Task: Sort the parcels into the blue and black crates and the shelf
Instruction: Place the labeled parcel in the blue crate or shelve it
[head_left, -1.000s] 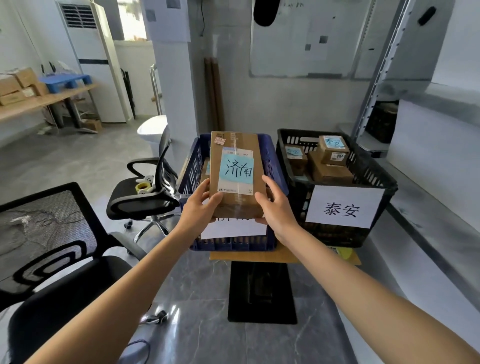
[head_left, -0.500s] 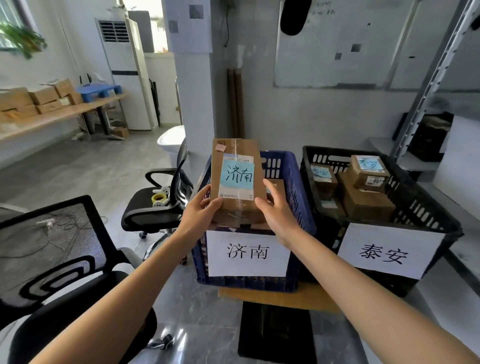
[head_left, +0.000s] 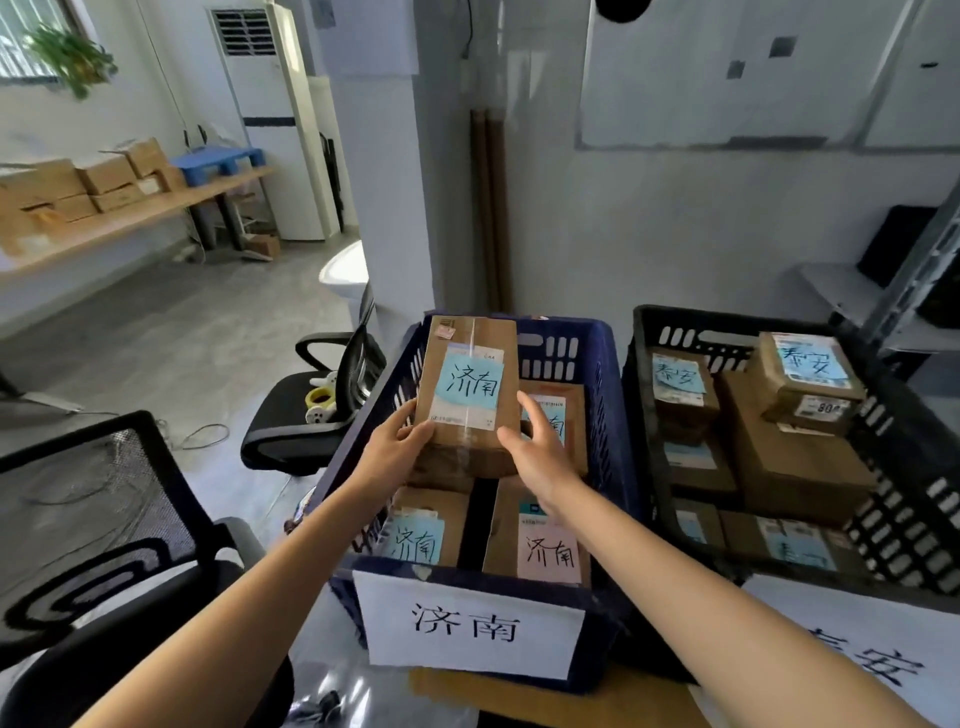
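As we look down through the head camera, both our hands meet on a brown parcel (head_left: 467, 395) with a blue handwritten label, held low over the far half of the blue crate (head_left: 600, 364) at 6 o'clock. Our left hand (head_left: 397, 449) holds the parcel's near left corner, its grip closed on the box with the thumb on top and the fingers under. Our right hand (head_left: 535, 452) lies against the near right corner, its grip wide and its fingers straight. We cannot tell whether the parcel's underside touches the load below.

Two labelled parcels (head_left: 423, 530) lie side by side at the crate's near wall, and a third parcel (head_left: 569, 415) lies beyond the right hand. A white sign (head_left: 467, 623) hangs on the crate's front. Just beside it, at 4 o'clock, stands the black crate (head_left: 641, 395), stocked with more boxes, a small box (head_left: 805, 379) stacked on a larger one. The shelf (head_left: 831, 283) shows at 3 o'clock, near the frame edge. A wooden surface (head_left: 545, 701) shows under the blue crate. At 9 o'clock an office chair (head_left: 296, 436) carries tape rolls (head_left: 319, 400) on its seat.
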